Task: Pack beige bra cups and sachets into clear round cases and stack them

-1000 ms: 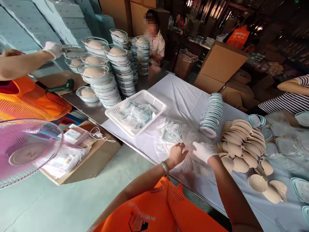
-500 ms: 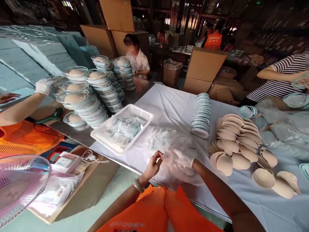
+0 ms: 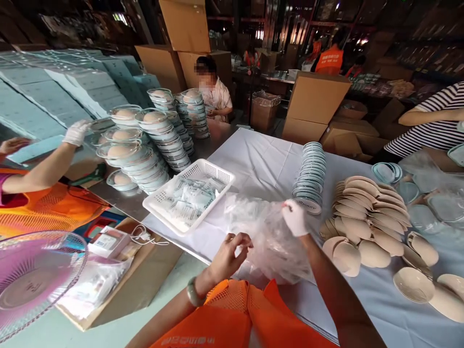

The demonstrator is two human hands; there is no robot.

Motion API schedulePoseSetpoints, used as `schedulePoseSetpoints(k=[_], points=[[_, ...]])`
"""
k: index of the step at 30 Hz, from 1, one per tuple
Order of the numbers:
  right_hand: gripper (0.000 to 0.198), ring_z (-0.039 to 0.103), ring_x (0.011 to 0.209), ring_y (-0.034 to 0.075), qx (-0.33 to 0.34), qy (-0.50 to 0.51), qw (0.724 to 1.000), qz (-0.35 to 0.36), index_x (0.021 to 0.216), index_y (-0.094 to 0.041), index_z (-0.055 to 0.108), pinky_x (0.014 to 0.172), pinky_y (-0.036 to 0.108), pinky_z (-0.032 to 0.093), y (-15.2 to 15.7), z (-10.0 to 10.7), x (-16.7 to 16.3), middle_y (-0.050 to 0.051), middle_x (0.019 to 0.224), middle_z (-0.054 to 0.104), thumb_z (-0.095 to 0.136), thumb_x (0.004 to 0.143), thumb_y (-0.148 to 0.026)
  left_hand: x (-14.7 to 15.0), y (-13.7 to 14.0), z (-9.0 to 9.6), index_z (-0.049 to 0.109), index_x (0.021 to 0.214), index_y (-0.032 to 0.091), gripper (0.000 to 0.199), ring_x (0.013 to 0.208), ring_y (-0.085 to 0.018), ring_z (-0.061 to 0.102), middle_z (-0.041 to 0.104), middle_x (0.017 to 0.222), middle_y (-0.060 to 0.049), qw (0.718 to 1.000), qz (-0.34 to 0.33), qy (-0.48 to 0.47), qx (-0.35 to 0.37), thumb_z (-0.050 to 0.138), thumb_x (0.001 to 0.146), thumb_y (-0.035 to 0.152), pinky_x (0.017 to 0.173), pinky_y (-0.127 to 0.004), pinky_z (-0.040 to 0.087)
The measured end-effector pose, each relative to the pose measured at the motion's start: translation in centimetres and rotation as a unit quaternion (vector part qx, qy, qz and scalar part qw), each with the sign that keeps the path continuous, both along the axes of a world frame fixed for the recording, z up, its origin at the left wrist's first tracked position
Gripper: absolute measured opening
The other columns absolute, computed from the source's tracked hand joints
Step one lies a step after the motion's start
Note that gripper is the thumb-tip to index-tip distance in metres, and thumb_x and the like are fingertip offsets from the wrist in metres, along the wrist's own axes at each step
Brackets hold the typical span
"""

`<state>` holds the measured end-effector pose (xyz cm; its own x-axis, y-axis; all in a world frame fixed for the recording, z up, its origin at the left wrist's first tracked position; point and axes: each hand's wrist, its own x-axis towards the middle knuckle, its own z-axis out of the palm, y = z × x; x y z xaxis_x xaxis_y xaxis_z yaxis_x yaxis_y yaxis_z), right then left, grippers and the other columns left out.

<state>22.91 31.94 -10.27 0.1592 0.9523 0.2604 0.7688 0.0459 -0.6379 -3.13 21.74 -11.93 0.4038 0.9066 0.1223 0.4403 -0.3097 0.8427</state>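
Observation:
A large clear plastic bag point(image 3: 279, 251) lies crumpled on the white cloth in front of me, with pale packets showing blurrily at its far left side. My right hand point(image 3: 295, 218), in a white glove, pinches the bag's upper edge. My bare left hand point(image 3: 230, 258), a bracelet at its wrist, is at the near left edge of the bag; its fingers curl to the thumb and appear to hold the film. Beyond the bag stands a white perforated basket point(image 3: 188, 232) with printed packets point(image 3: 192, 195) inside.
Beige moulded cups point(image 3: 362, 208) are piled at the right, beside a row of pale-blue round lids point(image 3: 310, 174). Stacks of packed cups point(image 3: 152, 130) stand at the left, near a co-worker's gloved hand point(image 3: 76, 133). A pink basket point(image 3: 36, 285) is at lower left.
My right hand has come up and away from inside the bag, lifting its edge. My left hand has moved slightly down and nearer to me. The view has shifted slightly left.

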Motion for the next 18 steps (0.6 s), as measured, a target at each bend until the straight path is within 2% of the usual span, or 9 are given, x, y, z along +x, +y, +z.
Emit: schedulePoseSetpoints(k=[2,4,7,10,12,15,18], points=[[0.012,0.049,0.058,0.012,0.0,0.039,0.999,-0.013,0.074,-0.016,0.062,0.061,0.025,0.042,1.8,1.0,0.8,-0.002,0.06,0.052,0.057,0.082,-0.023,-1.2,-0.3,0.5,0.059,0.104,0.022,0.014,0.089,-0.02,0.073,0.078,0.098,-0.01,0.995,-0.012,-0.102,0.021,0.048,0.096,0.023,0.082,-0.033,0.055],[0.013,0.047,0.055,0.012,0.001,0.077,0.997,-0.002,0.07,-0.017,0.058,0.056,0.025,0.039,3.1,2.4,1.9,-0.002,0.059,0.051,0.054,0.076,-0.028,-2.5,-0.5,0.9,0.058,0.113,0.02,0.019,0.082,-0.018,0.073,0.079,0.096,-0.01,0.986,0.005,-0.166,-0.014,0.051,0.097,0.026,0.071,-0.029,0.053],[0.02,0.041,0.046,0.012,0.016,0.106,0.994,0.007,0.077,-0.019,0.059,0.047,0.026,0.036,3.3,4.7,3.6,-0.002,0.06,0.053,0.052,0.075,-0.037,-4.2,-0.3,1.0,0.055,0.123,0.017,0.032,0.074,-0.017,0.069,0.078,0.086,-0.009,0.978,0.01,-0.18,-0.109,0.056,0.095,0.032,0.064,-0.027,0.048],[0.021,0.05,0.055,0.016,0.069,0.078,0.995,0.001,0.076,-0.02,0.062,0.057,0.029,0.044,1.9,6.3,4.4,0.002,0.064,0.058,0.051,0.076,-0.038,-5.0,0.6,1.1,0.057,0.123,0.015,0.039,0.065,-0.017,0.064,0.068,0.067,-0.001,0.976,-0.027,-0.165,-0.138,0.056,0.092,0.038,0.063,-0.028,0.047],[0.018,0.06,0.076,0.021,0.109,0.036,0.993,0.019,0.071,-0.021,0.066,0.075,0.033,0.05,0.2,6.3,3.8,0.006,0.079,0.067,0.053,0.076,-0.033,-4.6,1.4,1.4,0.058,0.125,0.016,0.042,0.064,-0.018,0.064,0.068,0.065,0.0,0.986,-0.035,-0.112,-0.122,0.055,0.091,0.041,0.065,-0.029,0.047],[0.016,0.062,0.102,0.025,0.156,-0.096,0.976,0.115,0.079,-0.024,0.073,0.099,0.041,0.045,-3.1,4.5,1.2,0.008,0.108,0.071,0.058,0.08,-0.024,-2.3,2.5,2.1,0.064,0.114,0.021,0.039,0.08,-0.024,0.072,0.078,0.088,-0.006,0.997,0.014,0.048,-0.062,0.058,0.091,0.053,0.074,-0.034,0.052],[0.014,0.062,0.092,0.019,0.129,-0.2,0.95,0.202,0.093,-0.028,0.074,0.1,0.04,0.046,-6.2,1.8,-1.9,0.004,0.103,0.071,0.062,0.089,-0.022,1.5,3.5,2.8,0.069,0.104,0.022,0.044,0.094,-0.032,0.075,0.079,0.101,-0.011,0.974,0.051,0.22,-0.004,0.064,0.088,0.063,0.081,-0.038,0.055]])
